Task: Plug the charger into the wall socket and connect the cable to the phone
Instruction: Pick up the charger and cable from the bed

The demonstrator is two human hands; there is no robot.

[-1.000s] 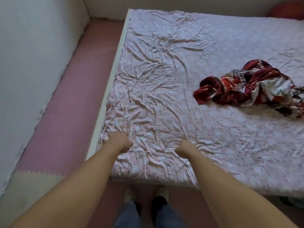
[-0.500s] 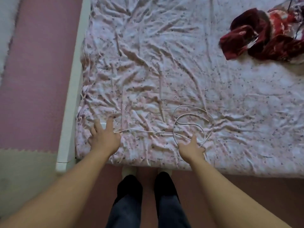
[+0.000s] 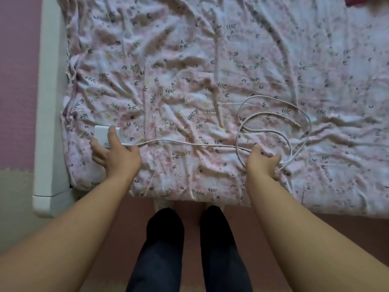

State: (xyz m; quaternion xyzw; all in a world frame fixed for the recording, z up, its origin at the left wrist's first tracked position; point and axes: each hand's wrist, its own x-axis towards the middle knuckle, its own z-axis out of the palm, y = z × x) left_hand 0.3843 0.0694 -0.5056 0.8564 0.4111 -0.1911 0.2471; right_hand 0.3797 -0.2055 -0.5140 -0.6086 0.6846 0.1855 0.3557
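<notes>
A white charger block (image 3: 101, 134) lies on the floral bedsheet (image 3: 200, 60) near the bed's left edge. My left hand (image 3: 115, 157) rests on it with fingers spread over its top, not closed around it. A thin white cable (image 3: 189, 143) runs from the charger to the right and coils in loose loops (image 3: 299, 114) on the sheet. My right hand (image 3: 263, 165) lies on the near part of the loops, fingers curled down onto the cable. No phone and no wall socket are in view.
The white bed frame (image 3: 50, 102) runs along the left side of the mattress. Pink floor mat (image 3: 16, 81) lies left of it, with a pale mat (image 3: 14, 197) nearer. My legs (image 3: 189, 249) stand at the bed's foot edge.
The view has tilted down and closer to the bed. My left hand has moved onto the charger block, and my right hand has settled on the cable loops.
</notes>
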